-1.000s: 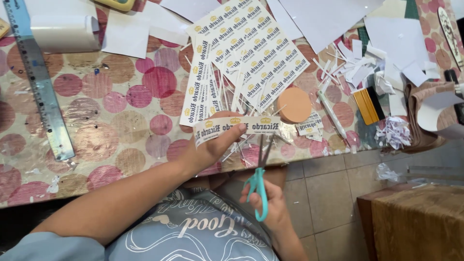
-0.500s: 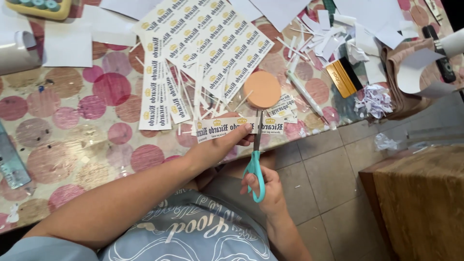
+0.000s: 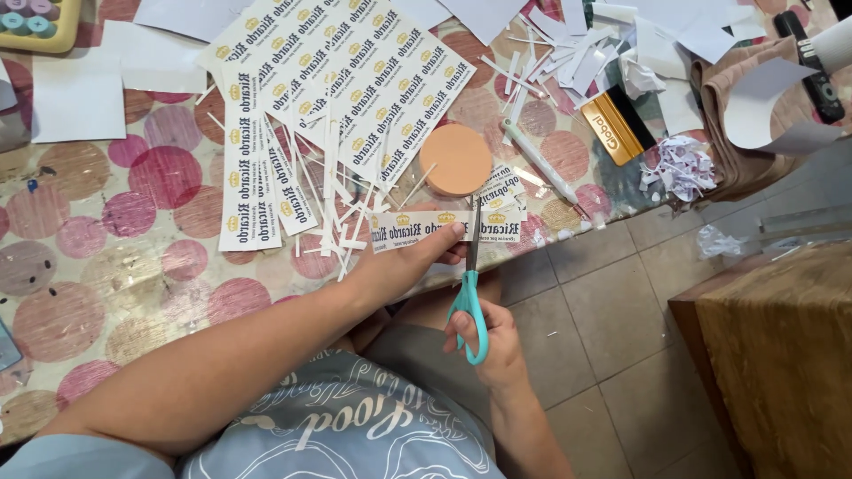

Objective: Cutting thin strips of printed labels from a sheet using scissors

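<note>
The left hand (image 3: 404, 266) pinches a printed label strip (image 3: 444, 226) between thumb and fingers, holding it level just past the near edge of the counter (image 3: 106, 257). The right hand (image 3: 493, 341) is closed through the handles of teal scissors (image 3: 470, 297), whose blades point away from the person and meet the strip just right of the left fingertips. The strip extends to the right beyond the blades. Just beyond the strip, a round orange disc (image 3: 456, 160) lies on the counter. Left of it lie cut label strips (image 3: 248, 191) and thin paper offcuts (image 3: 342, 208). Farther away lies a large label sheet (image 3: 355, 71).
</note>
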